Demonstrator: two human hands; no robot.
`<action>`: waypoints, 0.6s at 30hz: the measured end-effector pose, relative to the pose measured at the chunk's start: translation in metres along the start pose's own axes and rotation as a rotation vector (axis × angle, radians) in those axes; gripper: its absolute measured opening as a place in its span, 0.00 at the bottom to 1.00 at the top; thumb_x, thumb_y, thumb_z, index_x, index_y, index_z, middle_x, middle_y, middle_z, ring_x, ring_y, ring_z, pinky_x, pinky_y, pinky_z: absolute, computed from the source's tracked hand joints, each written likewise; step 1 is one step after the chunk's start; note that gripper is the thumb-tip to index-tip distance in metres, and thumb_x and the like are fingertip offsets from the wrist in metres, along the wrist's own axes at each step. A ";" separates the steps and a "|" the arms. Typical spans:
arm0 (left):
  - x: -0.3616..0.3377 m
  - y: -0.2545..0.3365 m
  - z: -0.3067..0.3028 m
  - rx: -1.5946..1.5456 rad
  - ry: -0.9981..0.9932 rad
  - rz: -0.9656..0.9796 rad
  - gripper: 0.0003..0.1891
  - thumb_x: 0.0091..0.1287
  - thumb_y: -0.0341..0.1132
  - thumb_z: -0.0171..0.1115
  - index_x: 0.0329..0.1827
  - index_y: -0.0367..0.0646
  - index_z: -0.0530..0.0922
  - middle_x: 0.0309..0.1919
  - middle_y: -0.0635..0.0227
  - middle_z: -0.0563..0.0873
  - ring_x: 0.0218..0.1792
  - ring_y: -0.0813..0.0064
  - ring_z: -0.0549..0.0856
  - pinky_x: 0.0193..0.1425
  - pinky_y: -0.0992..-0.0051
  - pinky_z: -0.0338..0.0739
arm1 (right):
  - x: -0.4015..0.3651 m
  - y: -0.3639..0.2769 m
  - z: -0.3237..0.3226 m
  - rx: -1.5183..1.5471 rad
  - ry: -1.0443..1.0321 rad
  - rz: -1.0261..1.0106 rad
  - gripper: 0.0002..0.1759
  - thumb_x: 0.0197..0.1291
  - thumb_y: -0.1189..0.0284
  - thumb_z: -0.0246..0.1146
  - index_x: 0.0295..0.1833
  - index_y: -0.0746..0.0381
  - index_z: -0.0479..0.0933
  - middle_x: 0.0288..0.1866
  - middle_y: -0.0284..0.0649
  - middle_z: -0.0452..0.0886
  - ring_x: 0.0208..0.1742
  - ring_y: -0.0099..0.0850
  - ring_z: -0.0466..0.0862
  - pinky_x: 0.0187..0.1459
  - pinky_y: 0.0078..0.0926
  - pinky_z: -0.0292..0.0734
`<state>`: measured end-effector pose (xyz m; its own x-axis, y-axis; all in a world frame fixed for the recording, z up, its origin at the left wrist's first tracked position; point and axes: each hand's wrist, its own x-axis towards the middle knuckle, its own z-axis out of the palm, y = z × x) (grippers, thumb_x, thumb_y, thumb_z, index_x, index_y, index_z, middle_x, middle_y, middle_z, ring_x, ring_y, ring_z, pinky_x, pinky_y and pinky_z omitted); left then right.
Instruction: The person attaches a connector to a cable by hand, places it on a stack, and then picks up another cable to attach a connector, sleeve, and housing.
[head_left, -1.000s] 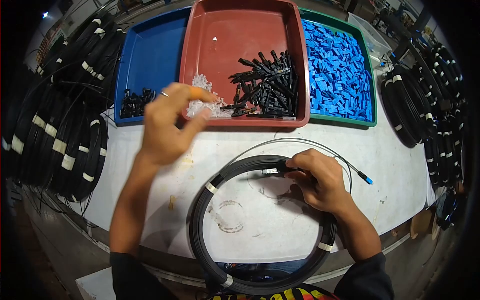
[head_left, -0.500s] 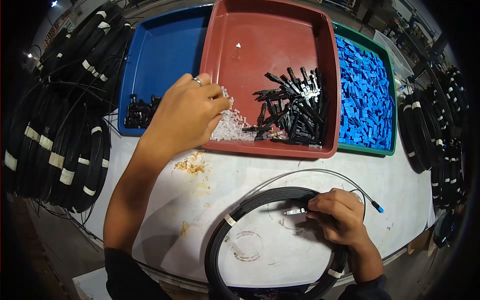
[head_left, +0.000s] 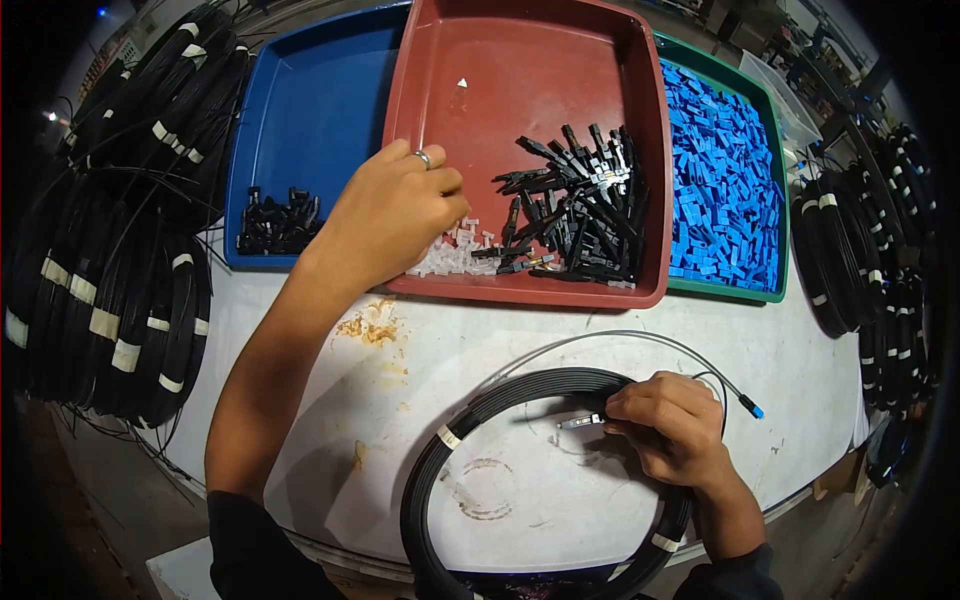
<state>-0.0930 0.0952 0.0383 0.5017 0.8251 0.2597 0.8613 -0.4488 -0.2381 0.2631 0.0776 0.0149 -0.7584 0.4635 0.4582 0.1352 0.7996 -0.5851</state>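
My left hand (head_left: 395,218) reaches over the near left part of the red tray (head_left: 540,290). Its fingers are pinched together at the small clear plastic caps (head_left: 455,258); whatever is between the fingertips is hidden. Black connector parts (head_left: 590,215) lie heaped to the right of the caps. My right hand (head_left: 670,425) grips a fibre-optic cable connector (head_left: 580,422), whose silvery tip points left. Beneath that hand, a coil of black cable (head_left: 445,480), bound with white tape, rests on the white table (head_left: 540,500). Another cable end with a blue tip (head_left: 752,408) lies right of the coil.
A blue tray (head_left: 310,100) with small black parts (head_left: 275,222) stands on the left. A green tray (head_left: 783,200) full of blue pieces (head_left: 722,180) is on the right. Black cable coils are stacked at left (head_left: 110,310) and right (head_left: 835,255). Yellowish crumbs (head_left: 370,325) lie before the red tray.
The whole view has shifted slightly. My left hand has moved a little right and down among the clear caps. My right hand still holds the connector in about the same place.
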 end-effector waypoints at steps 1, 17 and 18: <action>-0.001 -0.001 0.003 -0.008 0.066 -0.025 0.06 0.60 0.31 0.71 0.39 0.44 0.89 0.39 0.72 0.90 0.44 0.69 0.84 0.51 0.67 0.75 | 0.000 0.000 0.000 0.002 0.000 -0.003 0.17 0.43 0.85 0.75 0.43 0.64 0.84 0.39 0.41 0.88 0.31 0.36 0.86 0.32 0.31 0.79; -0.016 0.125 -0.035 -1.174 0.392 -0.457 0.06 0.69 0.26 0.72 0.47 0.39 0.89 0.41 0.66 0.93 0.42 0.82 0.88 0.46 0.80 0.79 | -0.007 0.000 0.003 -0.032 0.294 0.082 0.15 0.58 0.83 0.71 0.51 0.63 0.84 0.44 0.44 0.85 0.44 0.43 0.85 0.46 0.35 0.79; -0.016 0.130 -0.034 -1.180 0.385 -0.450 0.06 0.69 0.26 0.72 0.47 0.39 0.89 0.41 0.66 0.93 0.42 0.82 0.88 0.46 0.80 0.79 | -0.013 -0.003 0.001 -0.036 0.299 0.091 0.15 0.58 0.83 0.71 0.51 0.63 0.84 0.44 0.44 0.85 0.44 0.43 0.85 0.46 0.35 0.79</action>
